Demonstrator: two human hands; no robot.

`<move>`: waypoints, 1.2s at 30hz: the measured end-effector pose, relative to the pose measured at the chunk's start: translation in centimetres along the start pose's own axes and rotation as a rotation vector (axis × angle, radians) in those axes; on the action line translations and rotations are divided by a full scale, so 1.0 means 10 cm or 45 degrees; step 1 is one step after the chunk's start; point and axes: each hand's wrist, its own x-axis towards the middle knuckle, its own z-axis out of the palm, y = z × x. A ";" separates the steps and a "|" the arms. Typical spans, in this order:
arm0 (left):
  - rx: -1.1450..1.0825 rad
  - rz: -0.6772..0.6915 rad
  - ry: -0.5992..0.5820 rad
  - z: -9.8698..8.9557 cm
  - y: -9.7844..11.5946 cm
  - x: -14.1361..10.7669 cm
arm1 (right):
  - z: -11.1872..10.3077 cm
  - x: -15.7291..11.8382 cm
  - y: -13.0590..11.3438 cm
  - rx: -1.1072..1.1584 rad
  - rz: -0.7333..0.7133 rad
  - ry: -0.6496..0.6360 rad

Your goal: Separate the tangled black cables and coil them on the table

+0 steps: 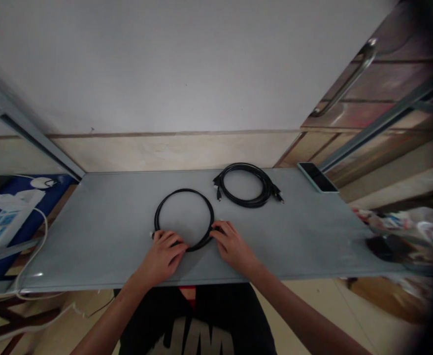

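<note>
A black cable [184, 190] lies in a round coil on the grey table, close to its front edge. My left hand [165, 254] is closed on the lower left of the loop, near a small light-coloured end at its outer side. On the right side of the same loop, my right hand [234, 246] pinches the cable with thumb and fingers. Beyond it, a second, thicker coil of black cable [246, 203] rests untouched, its plugs sticking out to the left and right.
The grey table [101, 231] stands against a tiled wall. A phone [317, 177] lies at its back right corner. Metal posts rise at both ends. Leftward, a blue surface [59, 185] carries papers and a white cord [45, 231]. A door handle [345, 81] is at the right.
</note>
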 end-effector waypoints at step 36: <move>0.177 -0.707 0.564 0.18 0.13 -0.31 | 0.38 -0.02 -0.35 -0.069 0.329 0.197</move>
